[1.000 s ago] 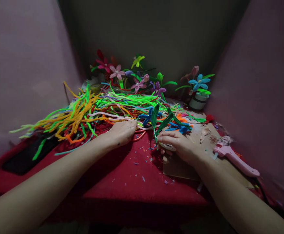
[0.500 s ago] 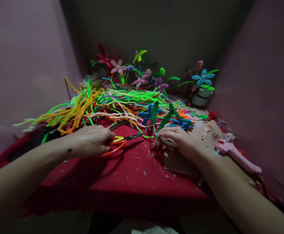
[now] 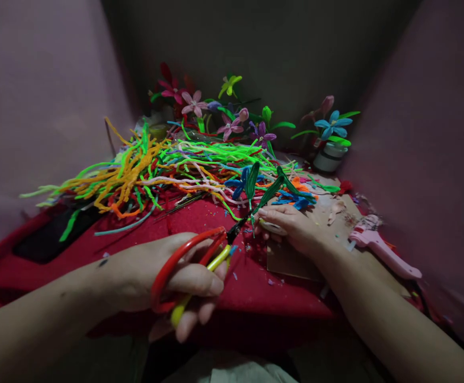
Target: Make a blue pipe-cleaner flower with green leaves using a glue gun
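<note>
My left hand (image 3: 187,276) is closed round the red and yellow handles of a pair of scissors (image 3: 171,266). Their dark blades point up and right, reaching the stem just under the dark green leaves. In my right hand (image 3: 289,223) the fingers pinch a pipe-cleaner leaf stem (image 3: 251,189) with dark green looped leaves and a shiny green wrapped stalk. A pale roll of tape (image 3: 272,227) is held in the same hand, partly hidden by the fingers. Whether the blades touch the stem I cannot tell.
Heaped pipe cleaners (image 3: 128,175) spread across the back of the red-covered table (image 3: 136,239). Pipe-cleaner flowers (image 3: 229,127) stand behind them. A pink glue gun (image 3: 387,250) lies on cardboard (image 3: 291,263) at right; a dark phone-like slab (image 3: 52,234) lies at left.
My left hand has turned over and come nearer and to the right, swinging the scissors so the blades meet the stem. My right hand stays nearly in place with the leaves.
</note>
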{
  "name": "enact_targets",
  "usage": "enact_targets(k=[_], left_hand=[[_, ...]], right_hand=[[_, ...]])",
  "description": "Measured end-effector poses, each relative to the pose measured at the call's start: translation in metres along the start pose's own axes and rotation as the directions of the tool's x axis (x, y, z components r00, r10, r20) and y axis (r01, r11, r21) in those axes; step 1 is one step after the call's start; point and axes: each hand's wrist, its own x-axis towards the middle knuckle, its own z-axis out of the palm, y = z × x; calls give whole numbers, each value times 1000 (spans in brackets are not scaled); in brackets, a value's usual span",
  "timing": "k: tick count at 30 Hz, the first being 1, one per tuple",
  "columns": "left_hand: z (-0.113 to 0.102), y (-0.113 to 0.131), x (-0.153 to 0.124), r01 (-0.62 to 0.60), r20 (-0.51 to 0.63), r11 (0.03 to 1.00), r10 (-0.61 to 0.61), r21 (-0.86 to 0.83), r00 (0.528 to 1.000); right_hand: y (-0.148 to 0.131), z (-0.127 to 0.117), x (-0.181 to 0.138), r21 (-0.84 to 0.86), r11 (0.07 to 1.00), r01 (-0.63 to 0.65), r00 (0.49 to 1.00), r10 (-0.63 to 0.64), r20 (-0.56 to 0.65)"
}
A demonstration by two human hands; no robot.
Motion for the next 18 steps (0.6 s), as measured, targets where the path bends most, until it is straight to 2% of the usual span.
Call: enact_targets(k=[3,7,12,18], left_hand=[[8,-5,7,-10,104,980,31,-199,994],[9,-9,11,37,217,956,28,-292,976],[8,-17,17,36,227,944,42,-328,973],[6,-22,26,9,232,939,76,-344,970]], right_hand=[[2,0,0,-19,999,36,999,-36,-4],[3,-1,0,-69,995,69,998,-69,7],[3,-3,0,-109,992,66,998,-65,14],[5,-2,2,-74,995,67,998,-67,7]])
